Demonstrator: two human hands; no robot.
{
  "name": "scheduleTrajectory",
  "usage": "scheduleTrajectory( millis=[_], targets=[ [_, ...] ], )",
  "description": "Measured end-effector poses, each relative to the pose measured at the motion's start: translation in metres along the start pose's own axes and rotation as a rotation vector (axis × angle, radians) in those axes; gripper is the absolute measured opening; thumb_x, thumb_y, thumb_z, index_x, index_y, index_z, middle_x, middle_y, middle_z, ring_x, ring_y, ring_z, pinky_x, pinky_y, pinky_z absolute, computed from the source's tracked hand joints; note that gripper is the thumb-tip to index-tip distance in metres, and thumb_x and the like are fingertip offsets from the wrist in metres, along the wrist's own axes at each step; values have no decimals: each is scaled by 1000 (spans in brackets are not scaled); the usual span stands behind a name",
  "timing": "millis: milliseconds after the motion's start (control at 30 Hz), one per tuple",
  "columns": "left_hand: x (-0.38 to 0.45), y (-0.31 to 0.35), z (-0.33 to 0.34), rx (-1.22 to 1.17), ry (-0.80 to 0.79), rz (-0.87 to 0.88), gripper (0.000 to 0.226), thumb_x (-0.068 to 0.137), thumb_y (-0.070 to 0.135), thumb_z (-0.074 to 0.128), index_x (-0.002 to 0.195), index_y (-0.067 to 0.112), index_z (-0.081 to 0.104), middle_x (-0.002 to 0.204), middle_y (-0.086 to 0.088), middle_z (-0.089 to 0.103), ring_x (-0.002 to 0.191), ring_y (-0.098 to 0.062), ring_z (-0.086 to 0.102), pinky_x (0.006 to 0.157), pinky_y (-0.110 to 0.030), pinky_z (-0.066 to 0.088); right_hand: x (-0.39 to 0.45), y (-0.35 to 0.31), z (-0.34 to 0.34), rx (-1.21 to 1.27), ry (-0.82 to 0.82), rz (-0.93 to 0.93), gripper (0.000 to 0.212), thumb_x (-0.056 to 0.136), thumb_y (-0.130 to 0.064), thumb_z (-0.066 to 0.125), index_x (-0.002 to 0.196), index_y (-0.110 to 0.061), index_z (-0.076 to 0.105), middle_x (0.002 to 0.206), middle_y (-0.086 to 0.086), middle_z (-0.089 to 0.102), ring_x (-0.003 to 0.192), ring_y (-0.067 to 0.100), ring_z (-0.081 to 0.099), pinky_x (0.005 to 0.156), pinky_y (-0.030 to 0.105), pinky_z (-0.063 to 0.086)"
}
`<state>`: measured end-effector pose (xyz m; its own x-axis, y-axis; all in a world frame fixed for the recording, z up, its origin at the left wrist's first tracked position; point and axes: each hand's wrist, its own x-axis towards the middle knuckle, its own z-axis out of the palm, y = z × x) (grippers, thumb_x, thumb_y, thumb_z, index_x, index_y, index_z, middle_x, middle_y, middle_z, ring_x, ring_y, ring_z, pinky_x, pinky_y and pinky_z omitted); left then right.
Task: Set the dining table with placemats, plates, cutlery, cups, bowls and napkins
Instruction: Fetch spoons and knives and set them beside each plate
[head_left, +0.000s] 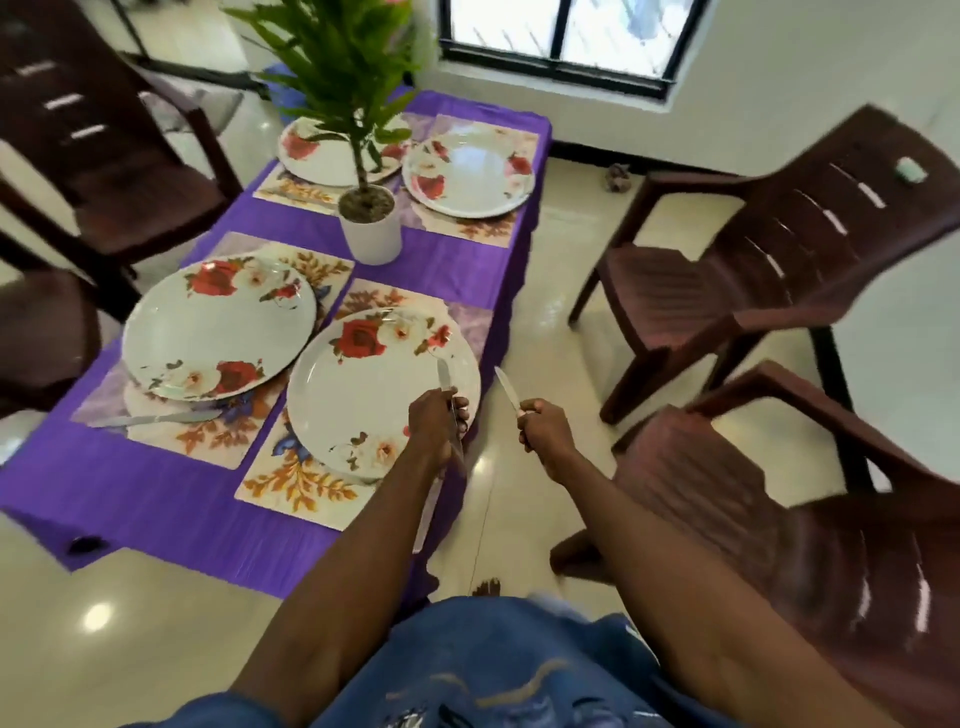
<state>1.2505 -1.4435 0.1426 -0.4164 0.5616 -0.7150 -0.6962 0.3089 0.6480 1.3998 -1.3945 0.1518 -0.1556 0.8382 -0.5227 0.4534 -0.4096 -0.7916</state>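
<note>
My left hand (436, 423) grips a knife (444, 375) over the plate (363, 405) at the table's (156, 499) near right corner; my right hand (543, 434) holds a second knife (506, 391) just past the right edge. Another knife (156, 419) lies beside the near left plate (218, 332). A potted plant (370, 218) stands mid-table, with brown chairs (753, 280) around.

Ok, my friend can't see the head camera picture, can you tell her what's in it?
A person's left hand and right hand each grip a table knife, the left over the nearest flowery plate. Four such plates sit on placemats on a purple-clothed table, with a potted plant in the middle and brown chairs around.
</note>
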Motion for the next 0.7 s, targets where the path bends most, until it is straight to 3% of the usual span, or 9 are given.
scheduleTrajectory(
  millis=[133, 200, 267, 367, 467, 567, 700],
  targets=[
    [18, 23, -26, -139, 119, 24, 10, 92, 6, 49, 93, 4, 59, 60, -6, 57, 41, -13, 47, 39, -20, 33, 39, -45, 34, -146, -130, -134, 13, 81, 1, 48, 80, 4, 61, 67, 7, 52, 63, 21, 45, 57, 32, 35],
    [25, 31, -36, -163, 178, 51, 11, 93, 6, 50, 93, 2, 60, 60, -6, 59, 45, -14, 49, 40, -22, 36, 56, -67, 50, -241, -184, -221, 15, 81, -1, 50, 74, -9, 61, 74, 5, 57, 70, 22, 53, 63, 34, 43],
    [32, 39, -40, -183, 230, 80, 12, 93, 6, 51, 92, 2, 61, 61, -7, 61, 48, -16, 50, 41, -23, 37, 79, -87, 64, -336, -216, -290, 20, 83, -1, 49, 84, -12, 66, 86, 6, 63, 81, 24, 58, 72, 35, 48],
    [43, 51, -39, -239, 313, 117, 12, 94, 6, 51, 95, 1, 62, 66, -9, 61, 48, -16, 52, 43, -24, 39, 115, -115, 84, -459, -266, -398, 19, 81, 5, 47, 77, 2, 65, 80, 14, 67, 76, 30, 63, 65, 35, 48],
    [58, 64, -31, -312, 403, 156, 11, 95, 6, 51, 99, 1, 60, 66, -10, 60, 46, -15, 52, 41, -24, 38, 154, -139, 96, -515, -332, -471, 24, 81, 4, 44, 59, -3, 51, 70, 18, 63, 66, 29, 60, 47, 21, 42],
    [72, 74, -22, -405, 503, 166, 11, 95, 6, 51, 102, 2, 57, 64, -9, 57, 43, -14, 49, 39, -23, 35, 181, -161, 99, -655, -440, -567, 30, 80, -7, 39, 74, 9, 63, 80, 25, 66, 80, 36, 65, 60, 31, 42],
    [84, 73, 4, -503, 629, 183, 11, 94, 6, 51, 100, 0, 58, 65, -9, 57, 45, -14, 48, 39, -23, 36, 213, -169, 103, -785, -572, -596, 22, 86, 6, 47, 98, 12, 63, 99, 25, 66, 96, 37, 63, 72, 37, 44]
  ],
)
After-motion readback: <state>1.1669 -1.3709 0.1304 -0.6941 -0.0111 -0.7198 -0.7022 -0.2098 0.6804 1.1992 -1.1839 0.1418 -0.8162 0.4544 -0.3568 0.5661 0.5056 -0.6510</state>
